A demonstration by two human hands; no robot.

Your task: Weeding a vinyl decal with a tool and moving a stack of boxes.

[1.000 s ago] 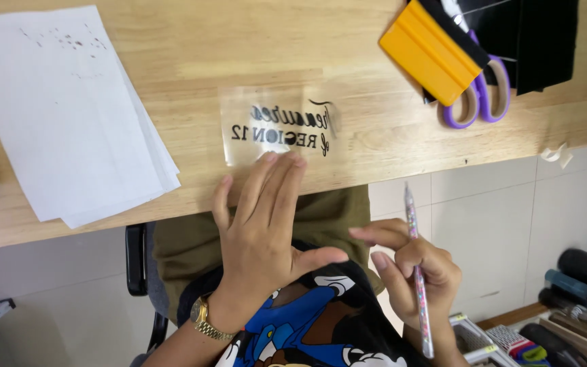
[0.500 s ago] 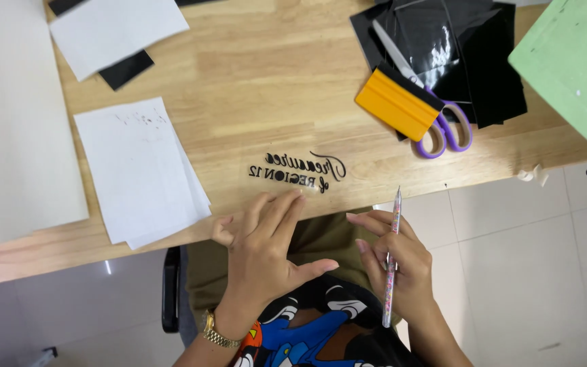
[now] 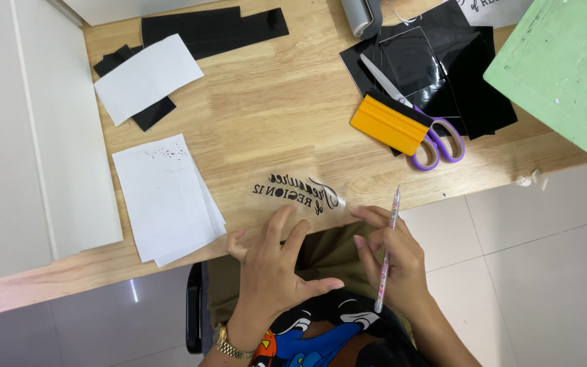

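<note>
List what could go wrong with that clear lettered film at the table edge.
1. The clear lettered film lies at the near edge of the wooden table; only the left hand fingertips press it, so it may slide off.
2. The right hand holds a thin pen-like tool with its tip near the film; a slip could scratch a letter.

A light wooden table (image 3: 273,102) fills the far part of the scene; a white panel (image 3: 28,136) stands on the left; pale glossy floor tiles (image 3: 531,258) lie near and right; a black chair edge (image 3: 195,316) shows below the table.
</note>
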